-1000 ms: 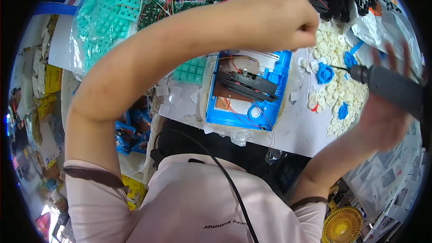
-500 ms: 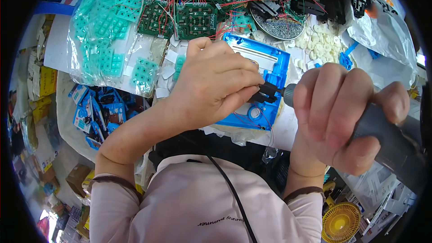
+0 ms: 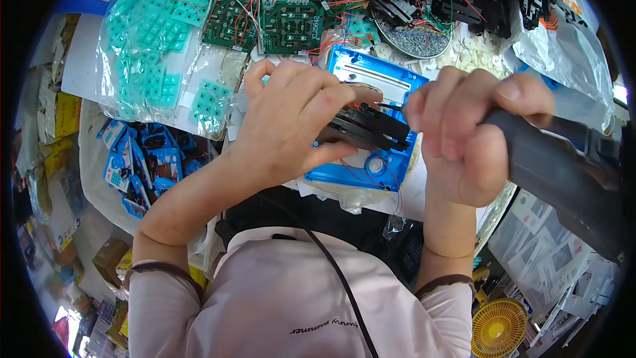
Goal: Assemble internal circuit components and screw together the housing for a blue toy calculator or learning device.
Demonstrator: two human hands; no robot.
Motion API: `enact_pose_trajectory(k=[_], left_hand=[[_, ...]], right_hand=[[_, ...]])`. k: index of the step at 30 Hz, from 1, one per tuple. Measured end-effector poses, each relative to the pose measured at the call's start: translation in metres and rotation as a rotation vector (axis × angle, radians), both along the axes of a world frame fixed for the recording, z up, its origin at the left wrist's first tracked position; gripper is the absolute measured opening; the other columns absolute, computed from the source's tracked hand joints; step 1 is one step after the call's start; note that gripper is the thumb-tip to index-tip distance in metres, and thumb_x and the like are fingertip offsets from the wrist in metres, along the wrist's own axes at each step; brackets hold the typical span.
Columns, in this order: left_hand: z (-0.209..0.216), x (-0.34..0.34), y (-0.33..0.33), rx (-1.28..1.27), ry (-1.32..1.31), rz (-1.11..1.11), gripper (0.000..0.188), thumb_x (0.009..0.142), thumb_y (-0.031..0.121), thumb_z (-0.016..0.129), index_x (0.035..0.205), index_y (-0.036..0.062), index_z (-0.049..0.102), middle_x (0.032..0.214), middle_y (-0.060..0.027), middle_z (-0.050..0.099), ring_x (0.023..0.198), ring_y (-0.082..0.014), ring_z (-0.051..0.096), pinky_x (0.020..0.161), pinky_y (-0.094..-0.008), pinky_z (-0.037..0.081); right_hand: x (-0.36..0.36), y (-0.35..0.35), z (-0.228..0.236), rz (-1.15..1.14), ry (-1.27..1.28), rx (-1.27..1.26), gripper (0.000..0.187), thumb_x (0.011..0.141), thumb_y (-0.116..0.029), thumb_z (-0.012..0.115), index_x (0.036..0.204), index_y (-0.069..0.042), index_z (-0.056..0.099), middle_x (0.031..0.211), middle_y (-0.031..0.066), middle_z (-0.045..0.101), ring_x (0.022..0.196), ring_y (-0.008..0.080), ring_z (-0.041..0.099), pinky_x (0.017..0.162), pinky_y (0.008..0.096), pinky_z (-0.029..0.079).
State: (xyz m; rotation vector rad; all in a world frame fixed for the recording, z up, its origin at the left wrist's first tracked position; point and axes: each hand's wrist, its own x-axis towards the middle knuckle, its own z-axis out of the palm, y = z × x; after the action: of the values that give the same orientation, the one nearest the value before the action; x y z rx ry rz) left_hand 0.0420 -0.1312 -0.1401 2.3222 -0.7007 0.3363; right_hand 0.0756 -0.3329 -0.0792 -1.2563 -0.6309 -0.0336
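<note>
A blue plastic case (image 3: 361,73) lies open on the bench in front of me, with a black part (image 3: 371,129) and thin red wires inside it. My left hand (image 3: 295,116) rests on the case, fingers pinching the black part. My right hand (image 3: 467,136) is closed around a dark grey electric screwdriver (image 3: 563,166). The driver's thin bit (image 3: 391,107) points left and meets the black part by my left fingertips.
Green circuit boards (image 3: 291,23) with red wires lie behind the case. A clear bag of teal rubber pads (image 3: 156,59) sits at the left. A round dish of screws (image 3: 414,40) and white buttons (image 3: 480,53) are at the back right. A yellow fan (image 3: 500,328) is low right.
My left arm has come down from the back of the bench onto the blue case. My right hand has brought the screwdriver in from the right to the black part.
</note>
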Motion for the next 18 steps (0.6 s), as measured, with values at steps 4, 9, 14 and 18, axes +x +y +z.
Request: enact_pose_trajectory(k=[4, 9, 14, 18], left_hand=[[-0.009, 0.001, 0.002, 0.070, -0.082, -0.012, 0.051, 0.068, 0.040, 0.082, 0.112, 0.0182, 0.066, 0.104, 0.0030, 0.062, 0.099, -0.0230, 0.054, 0.088, -0.0444, 0.029], [-0.012, 0.001, 0.001, 0.033, -0.077, -0.020, 0.048, 0.069, 0.038, 0.081, 0.110, 0.0174, 0.066, 0.104, 0.0037, 0.062, 0.098, -0.0217, 0.054, 0.089, -0.0454, 0.029], [-0.013, 0.002, -0.001, -0.028, -0.086, -0.039, 0.047, 0.065, 0.031, 0.084, 0.104, 0.0145, 0.064, 0.102, 0.0041, 0.063, 0.099, -0.0203, 0.056, 0.090, -0.0463, 0.029], [-0.021, 0.003, 0.000, -0.086, -0.149, -0.071, 0.044, 0.067, 0.031, 0.082, 0.103, 0.0115, 0.064, 0.100, 0.0022, 0.063, 0.095, -0.0204, 0.057, 0.088, -0.0450, 0.030]], right_hand=[[0.004, 0.005, -0.010, 0.010, -0.041, -0.030, 0.034, 0.099, -0.020, 0.065, 0.126, -0.011, 0.045, 0.072, 0.0011, 0.050, 0.060, 0.0133, 0.047, 0.058, 0.0312, 0.045], [-0.001, 0.008, -0.011, -0.002, -0.012, -0.037, 0.035, 0.098, -0.021, 0.067, 0.123, -0.011, 0.045, 0.071, 0.0016, 0.050, 0.059, 0.0133, 0.047, 0.058, 0.0314, 0.047], [-0.004, 0.010, -0.012, -0.034, -0.026, -0.106, 0.033, 0.096, -0.019, 0.071, 0.114, -0.009, 0.044, 0.070, 0.0030, 0.051, 0.057, 0.0137, 0.048, 0.056, 0.0318, 0.047], [0.002, 0.014, -0.007, 0.037, -0.118, -0.245, 0.032, 0.095, -0.016, 0.071, 0.104, -0.008, 0.041, 0.069, 0.0045, 0.051, 0.055, 0.0143, 0.048, 0.053, 0.0325, 0.047]])
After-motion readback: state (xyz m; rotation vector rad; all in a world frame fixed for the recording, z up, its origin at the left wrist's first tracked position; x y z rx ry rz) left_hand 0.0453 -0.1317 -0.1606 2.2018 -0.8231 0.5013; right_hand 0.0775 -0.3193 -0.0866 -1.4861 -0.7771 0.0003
